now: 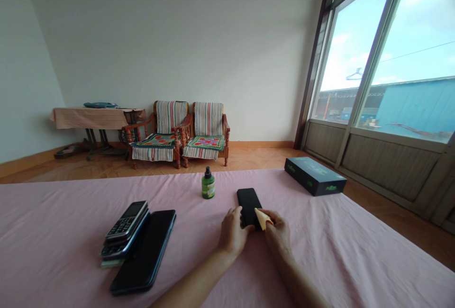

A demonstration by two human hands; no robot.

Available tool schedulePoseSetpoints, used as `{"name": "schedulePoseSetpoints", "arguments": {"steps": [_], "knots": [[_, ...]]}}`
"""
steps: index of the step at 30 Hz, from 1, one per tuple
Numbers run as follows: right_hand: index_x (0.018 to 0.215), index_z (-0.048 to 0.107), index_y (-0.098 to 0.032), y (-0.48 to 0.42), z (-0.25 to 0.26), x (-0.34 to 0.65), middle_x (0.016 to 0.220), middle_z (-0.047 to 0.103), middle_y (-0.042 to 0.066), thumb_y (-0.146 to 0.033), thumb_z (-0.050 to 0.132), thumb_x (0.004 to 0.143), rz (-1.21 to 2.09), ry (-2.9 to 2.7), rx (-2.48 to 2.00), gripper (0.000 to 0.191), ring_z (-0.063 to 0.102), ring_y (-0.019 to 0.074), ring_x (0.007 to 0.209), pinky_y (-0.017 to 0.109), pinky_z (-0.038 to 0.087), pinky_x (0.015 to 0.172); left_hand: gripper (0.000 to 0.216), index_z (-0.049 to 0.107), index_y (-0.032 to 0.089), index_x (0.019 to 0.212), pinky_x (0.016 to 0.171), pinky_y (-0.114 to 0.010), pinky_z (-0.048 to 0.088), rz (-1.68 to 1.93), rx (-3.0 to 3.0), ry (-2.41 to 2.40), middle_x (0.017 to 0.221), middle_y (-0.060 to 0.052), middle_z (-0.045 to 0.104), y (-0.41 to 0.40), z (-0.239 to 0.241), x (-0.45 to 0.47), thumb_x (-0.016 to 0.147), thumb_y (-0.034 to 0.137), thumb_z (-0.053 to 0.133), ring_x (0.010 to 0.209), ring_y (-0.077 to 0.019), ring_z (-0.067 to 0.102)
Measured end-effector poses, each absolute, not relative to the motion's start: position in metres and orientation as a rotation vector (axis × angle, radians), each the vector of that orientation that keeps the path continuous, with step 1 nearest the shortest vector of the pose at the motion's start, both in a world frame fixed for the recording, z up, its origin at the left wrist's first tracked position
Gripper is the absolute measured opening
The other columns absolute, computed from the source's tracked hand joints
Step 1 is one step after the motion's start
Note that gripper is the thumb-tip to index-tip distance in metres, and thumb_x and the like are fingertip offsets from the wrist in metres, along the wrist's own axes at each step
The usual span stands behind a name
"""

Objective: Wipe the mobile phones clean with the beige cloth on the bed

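A black smartphone (249, 201) lies on the pink cloth in front of me. My left hand (232, 232) grips its lower left side, with the thumb across the bottom end and the fingers along the left edge. Pinched in my right hand (279, 232) is a folded pale yellow cloth (263, 218), its tip against the right part of the phone. Beyond the phone, slightly left, stands a small green spray bottle (208, 185) with a black top.
On the left, a stack of keypad phones (126, 222) leans over a large dark smartphone (144, 256). A black box (314, 175) with green markings sits at the far right of the pink cloth (199, 222). Two wooden armchairs (204, 128) and a covered table (92, 118) stand by the wall.
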State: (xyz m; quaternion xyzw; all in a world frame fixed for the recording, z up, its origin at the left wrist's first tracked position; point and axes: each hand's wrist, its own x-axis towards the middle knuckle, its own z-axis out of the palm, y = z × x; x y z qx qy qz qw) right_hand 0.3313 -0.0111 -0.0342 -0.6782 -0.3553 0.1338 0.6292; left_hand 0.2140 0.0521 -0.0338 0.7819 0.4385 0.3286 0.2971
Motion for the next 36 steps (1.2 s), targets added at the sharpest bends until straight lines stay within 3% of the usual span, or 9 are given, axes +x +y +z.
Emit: {"name": "schedulePoseSetpoints", "arguments": {"steps": [5,14,22,36], "knots": [[0.079,0.077,-0.016,-0.010,-0.033,0.326,0.083,0.074,0.007,-0.019,0.043,0.055,0.305,-0.844,-1.523,0.041,0.067,0.0250,0.081,0.030,0.051,0.073,0.051,0.058,0.014,0.115,0.076,-0.027,0.048,0.866,2.102,1.149,0.100,-0.006,0.064,0.050,-0.034,0.211,0.068,0.006,0.073,0.083,-0.0185,0.062],[0.079,0.077,-0.017,-0.009,-0.034,0.329,0.083,0.074,0.006,-0.018,0.044,0.054,0.315,-0.882,-1.526,0.042,0.067,0.0241,0.081,0.029,0.051,0.073,0.033,0.064,0.017,0.102,0.079,-0.026,0.044,0.851,2.164,1.127,0.097,-0.005,0.062,0.041,-0.031,0.209,0.071,0.006,0.068,0.094,-0.0209,0.059],[0.081,0.076,-0.017,-0.005,-0.038,0.334,0.084,0.074,0.006,-0.020,0.042,0.056,0.297,-0.920,-1.546,0.043,0.066,0.0240,0.081,0.029,0.050,0.073,0.043,0.059,0.015,0.112,0.082,-0.027,0.043,0.890,2.158,1.127,0.104,-0.007,0.061,0.041,-0.036,0.211,0.071,0.006,0.068,0.098,-0.0214,0.058],[0.079,0.075,-0.018,-0.007,-0.040,0.334,0.083,0.071,0.006,-0.020,0.042,0.056,0.246,-0.978,-1.564,0.041,0.065,0.0234,0.078,0.029,0.050,0.069,0.037,0.062,0.015,0.109,0.087,-0.030,0.044,0.884,2.162,1.080,0.105,-0.009,0.062,0.034,-0.028,0.206,0.072,0.007,0.065,0.100,-0.0236,0.058]]}}
